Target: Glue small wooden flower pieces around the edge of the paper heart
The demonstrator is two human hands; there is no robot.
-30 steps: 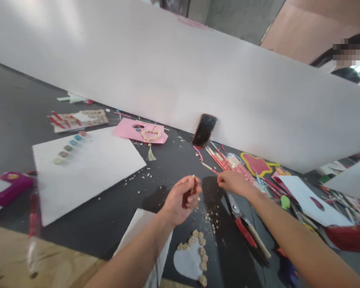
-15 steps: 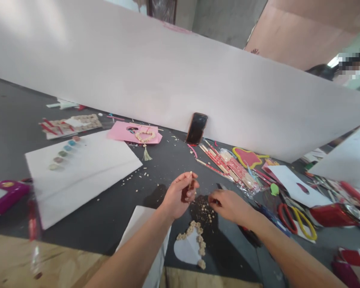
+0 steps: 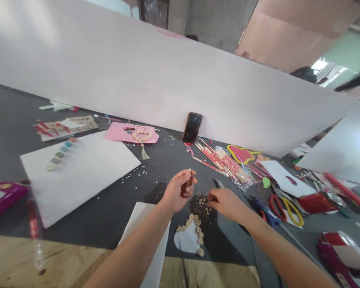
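Note:
My left hand (image 3: 180, 190) is closed in a pinch on a thin stick with a pale tip (image 3: 190, 170), held upright above the dark table. To its right, my right hand (image 3: 225, 202) is closed, fingertips together just over a scatter of small beige bits (image 3: 203, 206); whatever they pinch is too small to make out. A grey blade (image 3: 219, 183) shows just beyond the right knuckles; I cannot tell whether that hand touches it. Below both hands lies a white paper cutout (image 3: 186, 240), its upper and right edges lined with beige lumps (image 3: 200, 236).
A phone (image 3: 193, 127) leans on the white partition (image 3: 123, 72). Striped sticks (image 3: 211, 156), scissors (image 3: 292, 212) and a red can (image 3: 316, 203) lie right. Left are a white sheet (image 3: 87, 172), pink paper (image 3: 117, 132) and a beaded loop with tassel (image 3: 144, 154).
The view has shifted slightly, so most things on the right appear further left. Both hands keep nearly the same pose, with the stick still in the left.

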